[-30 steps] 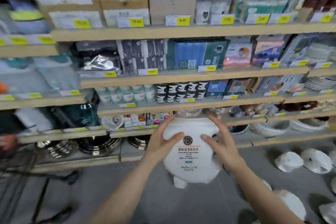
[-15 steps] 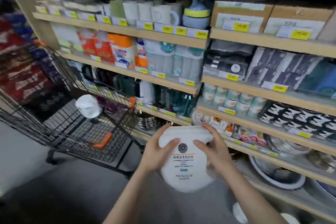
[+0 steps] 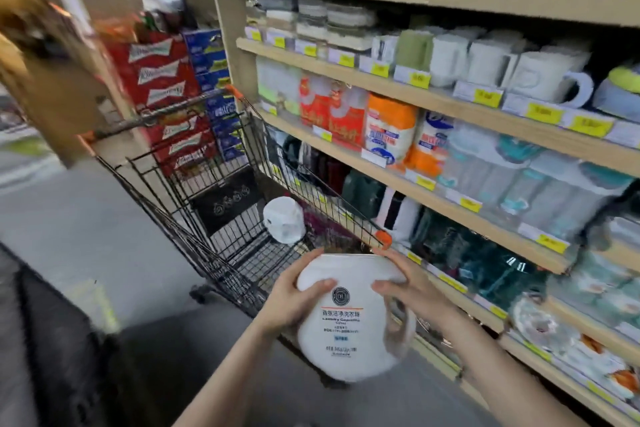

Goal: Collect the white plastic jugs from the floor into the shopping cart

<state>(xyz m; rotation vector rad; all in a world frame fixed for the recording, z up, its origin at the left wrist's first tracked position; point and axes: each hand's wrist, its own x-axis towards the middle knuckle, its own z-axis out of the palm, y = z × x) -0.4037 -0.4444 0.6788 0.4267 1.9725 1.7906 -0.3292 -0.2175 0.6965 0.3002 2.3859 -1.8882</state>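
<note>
Shelves [image 3: 450,94] of packaged goods run along 3 o'clock. The cart [image 3: 221,218] stands at 11 o'clock, basket open toward the person, one jug [image 3: 284,220] lying inside on the wire floor. A second jug [image 3: 349,319] sits at 6 o'clock, carried just short of the cart rim, probably for dropping in. Left hand [image 3: 289,302] and right hand [image 3: 408,288] clasp its sides, fingers [image 3: 313,286] curled round it.

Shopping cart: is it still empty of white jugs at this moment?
No: one white jug already lies inside the shopping cart, while both hands hold a second jug near it.
</note>
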